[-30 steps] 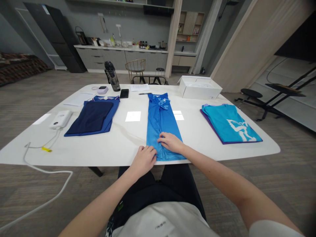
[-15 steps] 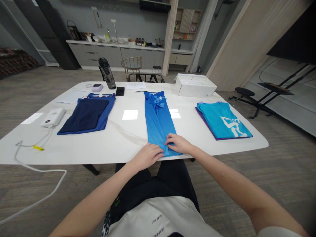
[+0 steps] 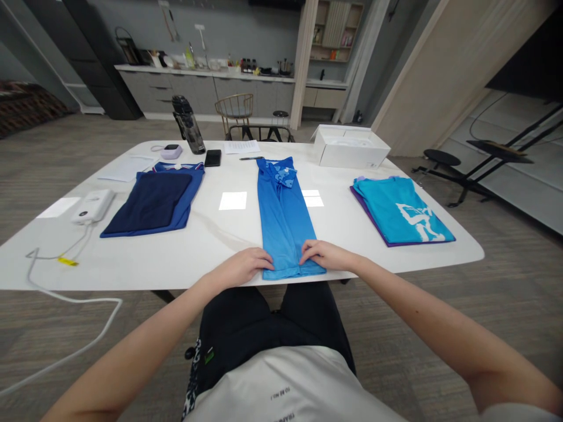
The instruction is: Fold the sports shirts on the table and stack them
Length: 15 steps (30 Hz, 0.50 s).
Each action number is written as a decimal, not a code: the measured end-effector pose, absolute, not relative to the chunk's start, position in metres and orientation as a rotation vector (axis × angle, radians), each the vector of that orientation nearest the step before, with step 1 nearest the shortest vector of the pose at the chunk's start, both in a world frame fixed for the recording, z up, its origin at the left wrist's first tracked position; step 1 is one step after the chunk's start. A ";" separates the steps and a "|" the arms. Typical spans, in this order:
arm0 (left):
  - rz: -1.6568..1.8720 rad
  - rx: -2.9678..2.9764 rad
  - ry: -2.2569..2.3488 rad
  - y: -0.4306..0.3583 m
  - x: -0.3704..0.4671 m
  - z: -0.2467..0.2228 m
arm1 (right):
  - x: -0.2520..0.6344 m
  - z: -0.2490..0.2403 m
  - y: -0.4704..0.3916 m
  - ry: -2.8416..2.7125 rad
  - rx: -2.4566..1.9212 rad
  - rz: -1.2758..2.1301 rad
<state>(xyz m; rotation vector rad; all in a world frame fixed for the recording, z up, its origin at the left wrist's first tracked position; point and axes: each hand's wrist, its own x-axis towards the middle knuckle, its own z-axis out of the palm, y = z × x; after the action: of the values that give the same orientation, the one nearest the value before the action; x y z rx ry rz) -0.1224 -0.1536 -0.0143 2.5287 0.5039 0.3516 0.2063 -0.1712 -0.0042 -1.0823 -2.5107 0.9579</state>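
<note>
A blue shirt (image 3: pixel 284 217), folded into a long narrow strip, lies on the table with its patterned end pointing away from me. Its lighter hem reaches the near table edge. At the hem's left corner, my left hand (image 3: pixel 246 266) has its fingers bent and closed on the cloth. My right hand (image 3: pixel 325 255) pinches the fabric just above the hem, right of the middle; the thumb and fingertips meet the cloth there. Creases run lengthwise down the strip between the hands.
On the white table (image 3: pixel 211 252), folded dark blue clothes (image 3: pixel 152 202) lie left and a turquoise shirt (image 3: pixel 387 205) on purple cloth lies right. A white box (image 3: pixel 352 149), a bottle (image 3: pixel 189 126), a phone (image 3: pixel 213 158) and a corded white device (image 3: pixel 93 206) stand or lie around.
My left hand has moved left from the middle of the hem to its left corner. My right hand has shifted slightly right along the hem. The hem now lies flatter.
</note>
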 end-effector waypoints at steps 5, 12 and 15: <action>0.345 2.512 0.453 -0.146 -0.120 -0.007 | 0.240 0.000 -0.166 -2.504 -1.156 0.998; 0.330 2.452 0.472 -0.143 -0.114 -0.012 | 0.253 -0.006 -0.173 -2.461 -1.146 1.069; 0.321 2.465 0.477 -0.143 -0.115 -0.014 | 0.257 -0.004 -0.178 -2.465 -1.164 1.058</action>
<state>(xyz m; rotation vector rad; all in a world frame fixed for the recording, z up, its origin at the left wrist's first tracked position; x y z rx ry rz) -0.1146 -0.1433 -0.0139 2.4654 0.4772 0.3211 0.2566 -0.1777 -0.0039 -1.1639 -2.4646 1.0576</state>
